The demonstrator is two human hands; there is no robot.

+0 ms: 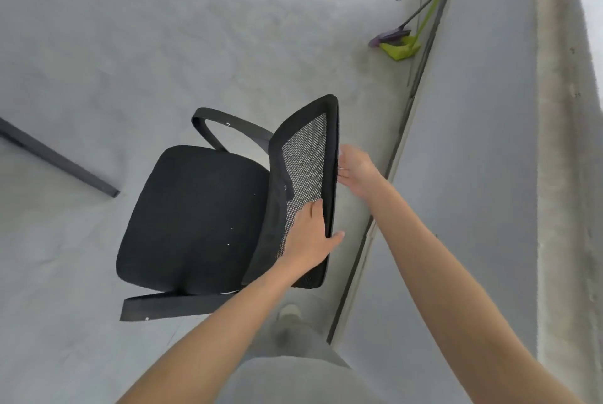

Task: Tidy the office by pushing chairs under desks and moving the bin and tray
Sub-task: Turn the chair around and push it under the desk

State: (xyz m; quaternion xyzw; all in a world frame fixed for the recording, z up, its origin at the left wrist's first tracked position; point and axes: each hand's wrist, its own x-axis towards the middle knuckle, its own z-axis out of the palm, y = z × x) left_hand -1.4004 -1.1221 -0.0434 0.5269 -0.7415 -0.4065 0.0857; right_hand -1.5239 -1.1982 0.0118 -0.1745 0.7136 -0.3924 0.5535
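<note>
Grey office floor (163, 28) with a black mesh chair (199, 217) beside the wall. Left hand (310, 237) grips the backrest's top edge, thumb behind it; right hand (357, 170) rests fingers relaxed on that edge further along, probably to steer the chair away from the wall toward a worktop.

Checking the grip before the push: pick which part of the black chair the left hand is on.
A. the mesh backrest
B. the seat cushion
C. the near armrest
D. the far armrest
A: the left hand grips the top edge of the mesh backrest, fingers on the mesh and thumb wrapped over the frame.
</note>
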